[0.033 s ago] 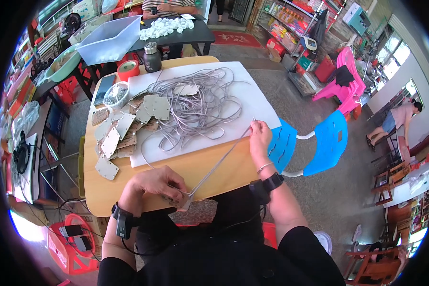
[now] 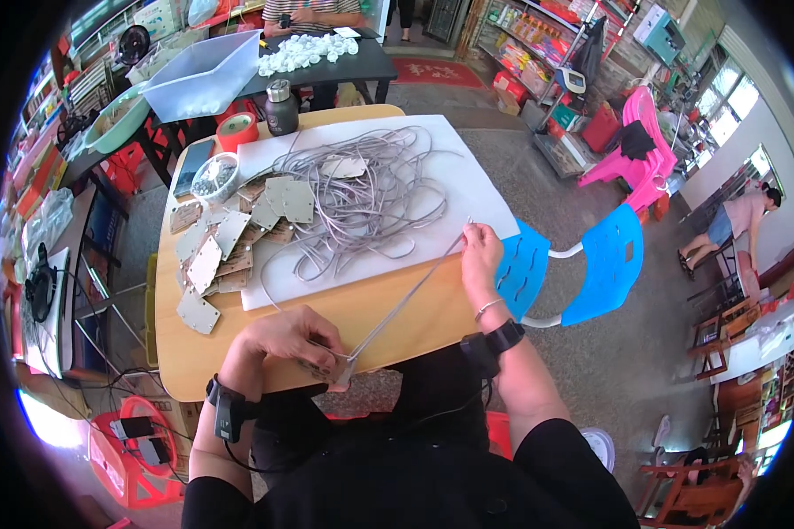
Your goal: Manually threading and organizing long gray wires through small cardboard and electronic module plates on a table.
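- The wooden table (image 2: 388, 309) fills the middle of the view, its near edge just in front of the person's body.
- A white sheet (image 2: 468, 189) covers most of the tabletop, under a loose tangle of grey cords (image 2: 370, 189).
- A heap of flat card tags (image 2: 229, 242) lies left of the tangle, spilling off the sheet onto bare wood.
- A blue plastic chair (image 2: 604, 264) stands just right of the table.
- A small round bowl (image 2: 213, 176) of tiny pieces sits at the far left corner, near a dark bottle (image 2: 281, 108).
- The left hand (image 2: 282, 344) is at the near table edge, fingers closed around a tag (image 2: 331, 368) and the cord's near end.
- The right hand (image 2: 481, 256) is raised over the sheet's right edge, fingertips pinched on the far end.
- One grey cord (image 2: 406, 300) runs taut and straight between the two hands, above the table.
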Tool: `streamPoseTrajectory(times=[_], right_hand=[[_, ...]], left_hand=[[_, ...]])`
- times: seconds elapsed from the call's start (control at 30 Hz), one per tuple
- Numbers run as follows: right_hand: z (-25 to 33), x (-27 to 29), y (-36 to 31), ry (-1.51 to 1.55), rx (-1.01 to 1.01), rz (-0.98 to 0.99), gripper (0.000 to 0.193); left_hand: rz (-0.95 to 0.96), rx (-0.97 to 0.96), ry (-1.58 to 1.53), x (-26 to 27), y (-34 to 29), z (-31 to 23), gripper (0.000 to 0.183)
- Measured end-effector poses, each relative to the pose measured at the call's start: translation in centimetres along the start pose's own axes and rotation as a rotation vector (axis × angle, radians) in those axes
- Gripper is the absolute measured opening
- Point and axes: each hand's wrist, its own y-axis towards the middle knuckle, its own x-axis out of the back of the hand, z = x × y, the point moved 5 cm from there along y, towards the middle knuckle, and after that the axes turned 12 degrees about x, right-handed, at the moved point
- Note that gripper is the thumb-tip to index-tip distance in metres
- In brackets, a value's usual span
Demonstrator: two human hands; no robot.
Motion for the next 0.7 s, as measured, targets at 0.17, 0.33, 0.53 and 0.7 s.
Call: streamPoseTrajectory(times=[0.17,0.33,0.53,0.7], right_hand=[[0.0,0.3,0.1,0.01,0.037,-0.015,0.02],[0.0,-0.5,0.1,0.012,0.023,0.043,0.019],[0.1,0.7,0.5,0.166,-0.017,-0.007,0.016],[3.1,0.9,-0.2,0.398,-0.061,-0.08,0.016]], left_hand=[[0.0,-0.012,-0.043,0.2,-0.1,-0.6,0.015],[-0.131,-0.033,-0.239,1.0,0.0,1.1,0.018],[-0.35,-0.017,-0.344,1.8,0.8,-0.1,0.019],[-0.554,-0.087,-0.359,3.2,0.3,1.3,0.027]])
